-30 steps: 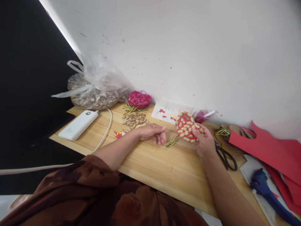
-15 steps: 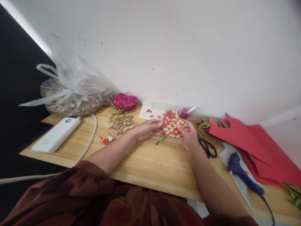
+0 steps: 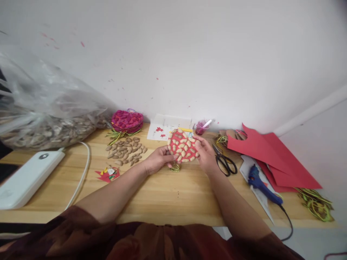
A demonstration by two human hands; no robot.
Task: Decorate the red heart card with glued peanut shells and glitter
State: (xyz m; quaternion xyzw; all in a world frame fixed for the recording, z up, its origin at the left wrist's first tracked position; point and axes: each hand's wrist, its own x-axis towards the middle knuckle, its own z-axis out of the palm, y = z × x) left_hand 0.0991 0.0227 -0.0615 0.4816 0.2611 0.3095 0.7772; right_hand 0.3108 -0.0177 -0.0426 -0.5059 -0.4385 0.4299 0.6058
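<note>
Between my hands, above the table, is a round red card disc [image 3: 179, 145] with pale peanut shells stuck over its face. My left hand [image 3: 159, 159] pinches its lower left edge, thumb on the front. On the right edge, my right hand [image 3: 205, 153] grips it with the thumb over the front. A green and yellow string tassel [image 3: 175, 168] hangs below the disc. Loose brown peanut shells [image 3: 126, 151] lie left of my left hand. Beside my right hand are black-handled scissors [image 3: 226, 162].
Magenta shell-covered discs [image 3: 127, 121], printed paper [image 3: 154, 130] and a cup of purple-red liquid [image 3: 201, 128] stand along the wall. Leftward are a bag of shells [image 3: 62, 122], a white power bank [image 3: 29, 177] and red scraps [image 3: 110, 175]. Rightward lie a blue glue gun [image 3: 264, 187] and red card [image 3: 273, 159].
The view has turned and shifted, so table items appear further left. Both hands still hold the disc; my left hand's grip now sits lower on its edge.
</note>
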